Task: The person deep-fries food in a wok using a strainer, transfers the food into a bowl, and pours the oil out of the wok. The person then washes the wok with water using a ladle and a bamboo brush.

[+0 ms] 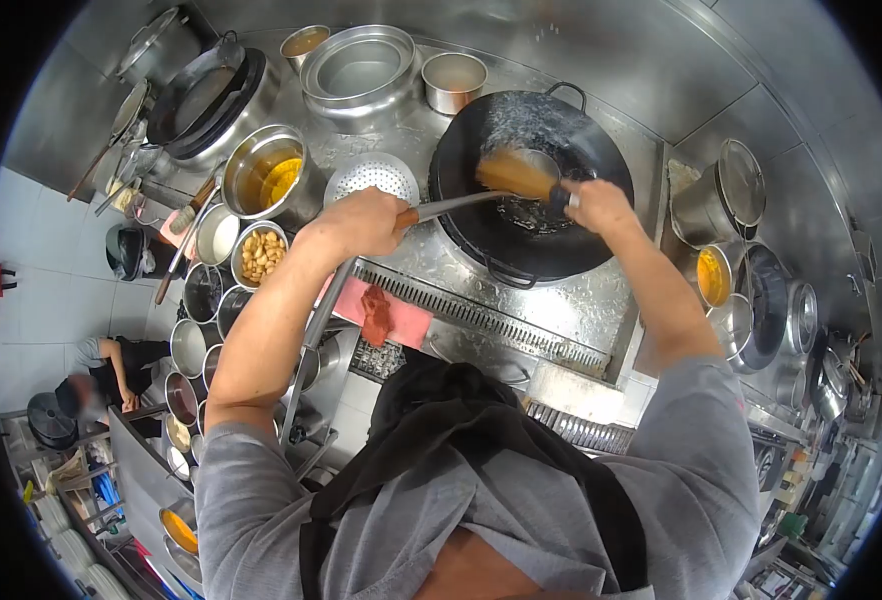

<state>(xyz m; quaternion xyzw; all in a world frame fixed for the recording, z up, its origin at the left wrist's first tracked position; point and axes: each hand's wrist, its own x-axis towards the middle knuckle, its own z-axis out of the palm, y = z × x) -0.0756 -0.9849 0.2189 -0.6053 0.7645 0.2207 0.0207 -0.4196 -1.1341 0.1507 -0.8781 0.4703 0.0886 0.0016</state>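
Note:
My left hand point(359, 224) is closed around the wooden handle of a long metal ladle point(461, 203). The ladle's shaft reaches over the rim into a large black wok point(586, 235) with two loop handles. In my right hand point(601, 208) is a tan wok brush point(521, 176) with a dark band, smeared by motion. Its bristles are over the wok's inside, near the ladle's head, which the brush partly hides. Wet, shiny patches show on the wok's inner surface. A perforated metal strainer point(371, 176) lies just beyond my left hand.
Left of the wok stand a pot of yellow liquid point(281, 182), a bowl of nuts point(261, 256) and several metal containers. A red cloth point(376, 315) lies at the stove's front edge. Lidded pots point(741, 190) stand to the right. Another person point(121, 370) is at the far left.

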